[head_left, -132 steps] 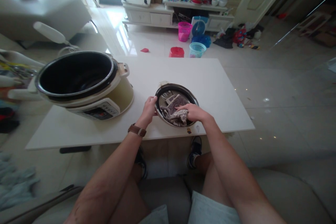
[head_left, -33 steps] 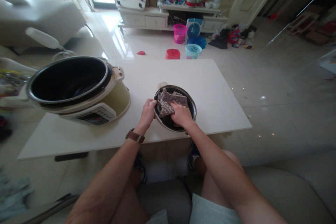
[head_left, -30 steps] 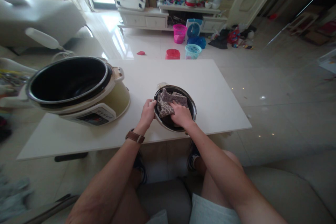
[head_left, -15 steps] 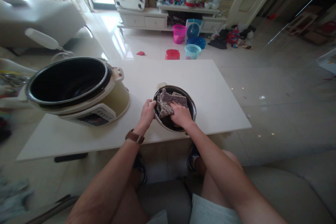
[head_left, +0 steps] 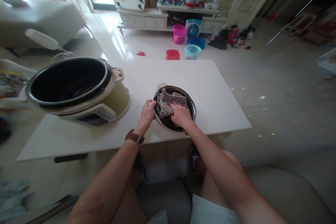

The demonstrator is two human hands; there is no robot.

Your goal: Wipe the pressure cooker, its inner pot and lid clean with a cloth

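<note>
Saw the open cooker [head_left: 119,94] on the bench [head_left: 210,91], well left of the round lid [head_left: 171,123]; saw the left hand [head_left: 148,113] closed on the lid's left rim; noted the patterned cloth [head_left: 166,107] bunched inside the lid; saw the right hand [head_left: 181,114] laid on the cloth; could not tell whether gripping or pressing; spotted the turquoise basket [head_left: 193,52] beyond the lid.

Grey-brown cloth [head_left: 165,108] (partly pale-patterned).
</note>
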